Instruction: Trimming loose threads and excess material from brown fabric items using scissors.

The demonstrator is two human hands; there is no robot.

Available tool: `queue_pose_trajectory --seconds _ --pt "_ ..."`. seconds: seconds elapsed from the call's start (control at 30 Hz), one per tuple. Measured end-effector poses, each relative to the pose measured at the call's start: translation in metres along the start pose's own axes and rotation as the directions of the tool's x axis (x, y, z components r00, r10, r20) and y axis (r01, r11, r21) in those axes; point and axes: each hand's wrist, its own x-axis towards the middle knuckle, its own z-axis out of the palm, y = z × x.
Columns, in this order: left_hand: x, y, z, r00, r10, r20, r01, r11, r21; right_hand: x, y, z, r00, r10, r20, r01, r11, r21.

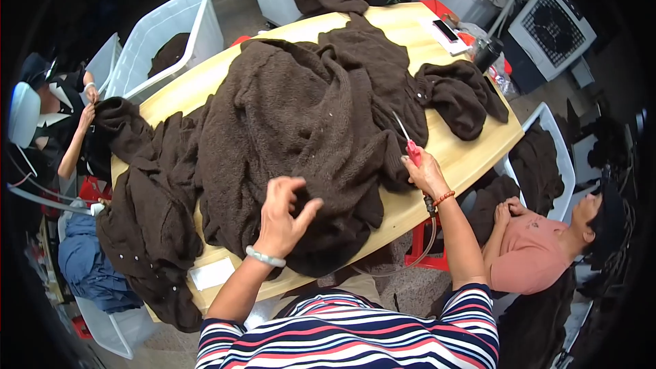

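Observation:
A large dark brown knitted garment [294,116] lies heaped across the middle of the wooden table [198,82]. Over its near part, my left hand [281,215] hovers with thumb and fingers apart, holding nothing; whether it brushes the cloth I cannot tell. My right hand [427,174] is closed round a red air blow gun [413,153], its thin metal nozzle pointing up and left toward the garment's right edge. A hose [432,236] runs from the gun's lower end, past my wrist and down below the table edge.
More brown garments [150,232] with buttons spread over the table's left end, and another [461,96] lies at the right. A phone [445,30] rests at the far right corner. White bins [205,24] surround the table. Co-workers sit left, far and right, including one in a pink shirt [529,260].

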Motion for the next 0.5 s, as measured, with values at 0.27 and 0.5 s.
queue_pose_trajectory --seconds 0.27,0.5 --pt "0.065 -0.053 0.054 0.97 -0.243 0.007 0.243 0.97 0.007 -0.072 -0.049 -0.008 0.951 -0.289 0.112 0.284 0.957 0.056" --pt "0.052 -0.068 0.059 0.908 -0.403 0.116 0.4 0.751 -0.525 -0.13 -0.089 -0.013 0.821 -0.337 0.462 0.427 0.898 -0.105"
